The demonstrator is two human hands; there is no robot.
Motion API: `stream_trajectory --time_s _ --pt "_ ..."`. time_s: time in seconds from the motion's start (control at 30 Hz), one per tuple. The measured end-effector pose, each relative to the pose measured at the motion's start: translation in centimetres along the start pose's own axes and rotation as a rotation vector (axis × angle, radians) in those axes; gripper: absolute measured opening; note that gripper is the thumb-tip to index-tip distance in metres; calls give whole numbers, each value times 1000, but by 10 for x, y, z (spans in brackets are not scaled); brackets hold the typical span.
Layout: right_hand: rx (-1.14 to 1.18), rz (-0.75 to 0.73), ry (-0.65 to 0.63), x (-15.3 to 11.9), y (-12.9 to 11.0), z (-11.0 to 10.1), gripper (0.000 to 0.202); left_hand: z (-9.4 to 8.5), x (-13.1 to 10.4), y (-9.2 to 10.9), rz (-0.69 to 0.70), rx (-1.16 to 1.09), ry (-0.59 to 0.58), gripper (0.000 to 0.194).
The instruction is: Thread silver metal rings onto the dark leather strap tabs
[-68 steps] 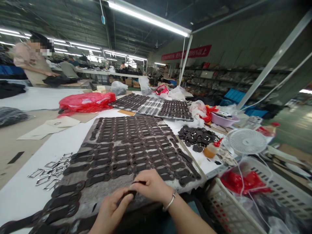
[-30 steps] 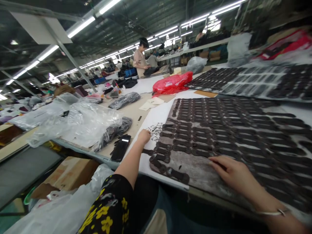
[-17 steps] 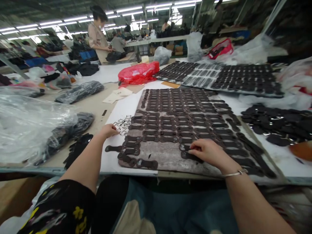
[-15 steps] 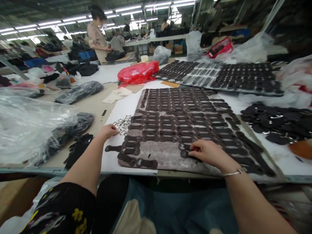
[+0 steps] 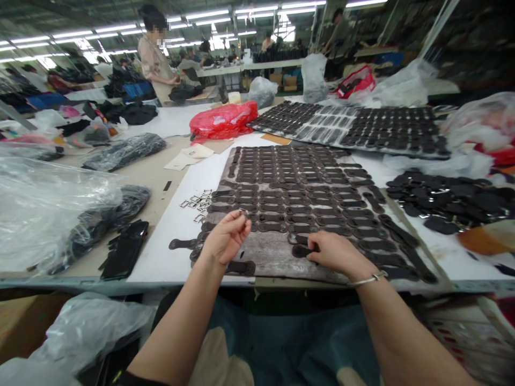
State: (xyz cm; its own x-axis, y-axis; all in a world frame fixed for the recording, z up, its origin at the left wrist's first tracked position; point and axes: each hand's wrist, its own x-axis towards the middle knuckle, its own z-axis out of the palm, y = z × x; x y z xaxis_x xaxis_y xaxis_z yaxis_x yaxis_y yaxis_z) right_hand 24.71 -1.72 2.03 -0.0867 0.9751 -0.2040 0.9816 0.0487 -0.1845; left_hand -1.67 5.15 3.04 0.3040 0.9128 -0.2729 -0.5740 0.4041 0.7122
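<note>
- Grey board (image 5: 267,249), largely covered by dark straps (image 5: 300,219), is taken here as the dial, with 12 o'clock pointing away from the person.
- At 8 o'clock, a small shiny metal piece (image 5: 243,213) is pinched in the fingertips of the left hand (image 5: 226,238); its shape is mostly hidden.
- At 6 o'clock, one strap end (image 5: 300,251) is touched, and seemingly grasped, by the fingers of the right hand (image 5: 336,253); whether it is lifted cannot be told.
- The metal piece could be dropped among the straps if the pinch is loosened, so little of it being held.
- Neighbouring straps could be dragged askew if the right hand is swept toward 3 o'clock, where rows are packed tightly.
- Metal frames (image 5: 200,202), heaped loosely at 9 o'clock, could be scattered by a careless sleeve.
- The table edge (image 5: 177,287) is met at 6 o'clock, close to the board's rim; anything pushed that way could be tipped off.
- Room is left by a bare patch at 7 o'clock, between the hands; 3 o'clock is taken up by black tabs (image 5: 446,199).
</note>
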Motion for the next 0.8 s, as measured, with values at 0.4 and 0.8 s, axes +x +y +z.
stream_trajectory --time_s 0.4,0.8 --pt "-21 -337 104 -13 -7 -10 14 6 -3 -58 -243 26 -122 18" --pt "356 -277 13 -16 10 -12 10 11 -6 -76 -400 236 -283 25"
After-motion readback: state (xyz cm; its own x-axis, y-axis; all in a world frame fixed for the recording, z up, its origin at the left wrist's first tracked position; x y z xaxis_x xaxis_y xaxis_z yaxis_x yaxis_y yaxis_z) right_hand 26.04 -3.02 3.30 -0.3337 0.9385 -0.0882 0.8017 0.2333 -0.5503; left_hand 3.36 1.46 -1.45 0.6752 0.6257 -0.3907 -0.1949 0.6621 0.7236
